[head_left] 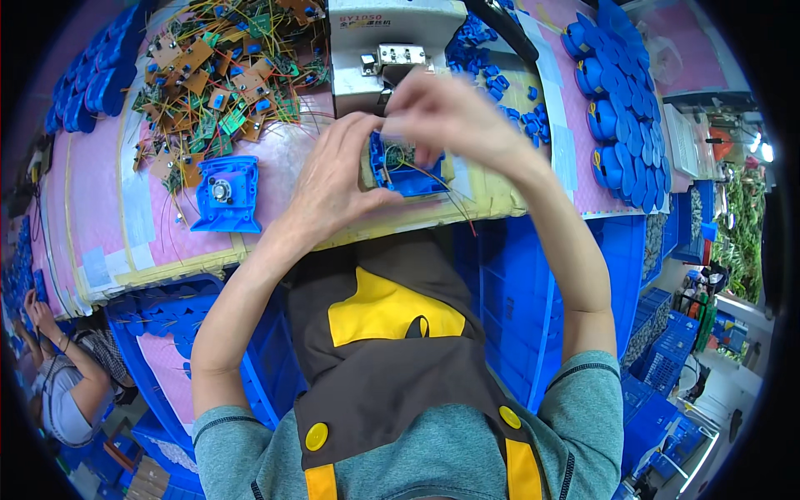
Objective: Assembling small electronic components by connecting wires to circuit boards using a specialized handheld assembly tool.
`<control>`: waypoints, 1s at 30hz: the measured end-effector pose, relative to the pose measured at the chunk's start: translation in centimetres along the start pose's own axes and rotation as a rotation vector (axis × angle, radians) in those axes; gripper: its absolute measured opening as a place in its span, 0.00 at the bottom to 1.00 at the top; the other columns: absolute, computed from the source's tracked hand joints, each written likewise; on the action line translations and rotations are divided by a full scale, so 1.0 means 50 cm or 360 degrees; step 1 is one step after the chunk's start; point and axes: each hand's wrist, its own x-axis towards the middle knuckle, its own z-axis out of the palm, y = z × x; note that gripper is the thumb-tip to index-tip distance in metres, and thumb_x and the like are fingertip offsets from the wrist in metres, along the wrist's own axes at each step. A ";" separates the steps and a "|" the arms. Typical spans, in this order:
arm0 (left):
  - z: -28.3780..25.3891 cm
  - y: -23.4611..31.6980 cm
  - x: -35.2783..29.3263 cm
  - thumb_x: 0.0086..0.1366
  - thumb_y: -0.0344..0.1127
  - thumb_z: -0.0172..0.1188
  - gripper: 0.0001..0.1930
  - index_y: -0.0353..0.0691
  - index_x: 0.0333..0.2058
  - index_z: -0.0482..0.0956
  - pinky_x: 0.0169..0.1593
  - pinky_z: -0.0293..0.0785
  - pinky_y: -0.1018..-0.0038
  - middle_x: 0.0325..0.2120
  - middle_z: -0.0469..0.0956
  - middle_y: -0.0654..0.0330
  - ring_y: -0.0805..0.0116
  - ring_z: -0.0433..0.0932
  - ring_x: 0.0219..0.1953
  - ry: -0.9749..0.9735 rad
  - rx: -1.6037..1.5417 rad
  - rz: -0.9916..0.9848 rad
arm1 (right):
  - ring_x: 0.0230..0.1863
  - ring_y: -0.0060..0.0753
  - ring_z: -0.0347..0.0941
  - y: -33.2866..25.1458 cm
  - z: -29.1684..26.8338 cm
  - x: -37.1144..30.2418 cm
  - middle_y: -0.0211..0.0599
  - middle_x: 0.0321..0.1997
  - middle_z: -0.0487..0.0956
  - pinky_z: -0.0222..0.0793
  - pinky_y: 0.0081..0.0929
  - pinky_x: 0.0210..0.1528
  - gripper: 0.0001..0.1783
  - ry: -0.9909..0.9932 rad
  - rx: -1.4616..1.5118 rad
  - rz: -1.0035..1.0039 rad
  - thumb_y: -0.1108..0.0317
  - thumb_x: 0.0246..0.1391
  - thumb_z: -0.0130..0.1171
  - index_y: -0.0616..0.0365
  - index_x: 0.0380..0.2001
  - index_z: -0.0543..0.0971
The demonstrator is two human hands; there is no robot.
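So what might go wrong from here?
Thin wires run out of the blue plastic housing past the bench's front edge, so they could snag or be tugged loose.

The right hand is blurred close above that housing, beside the left hand; a slip might knock it.

The circuit boards lie heaped with their leads crossing, so pulling one out could strain another's wires.
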 end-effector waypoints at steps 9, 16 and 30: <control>-0.012 0.039 0.010 0.49 0.38 0.72 0.25 0.54 0.48 0.76 0.61 0.62 0.53 0.60 0.60 0.46 0.40 0.61 0.59 -0.0241 0.0341 0.0208 | 0.45 0.56 0.73 0.158 -0.303 0.156 0.55 0.40 0.76 0.68 0.43 0.45 0.27 0.1348 -0.1460 -0.0652 0.71 0.38 0.64 0.60 0.45 0.68; -0.016 0.037 0.012 0.50 0.39 0.71 0.25 0.43 0.46 0.73 0.60 0.63 0.54 0.60 0.60 0.46 0.42 0.63 0.60 -0.0249 0.0274 0.0165 | 0.30 0.49 0.76 0.169 -0.340 0.170 0.48 0.29 0.77 0.71 0.40 0.33 0.27 0.1655 -0.1009 -0.0821 0.72 0.38 0.67 0.59 0.43 0.68; -0.018 0.025 -0.003 0.50 0.38 0.71 0.24 0.41 0.46 0.74 0.61 0.64 0.55 0.59 0.62 0.44 0.40 0.62 0.60 -0.0168 0.0270 0.0133 | 0.18 0.25 0.71 -0.191 -0.054 0.022 0.35 0.22 0.76 0.68 0.20 0.22 0.12 0.1545 0.1014 -0.1430 0.71 0.45 0.67 0.58 0.31 0.74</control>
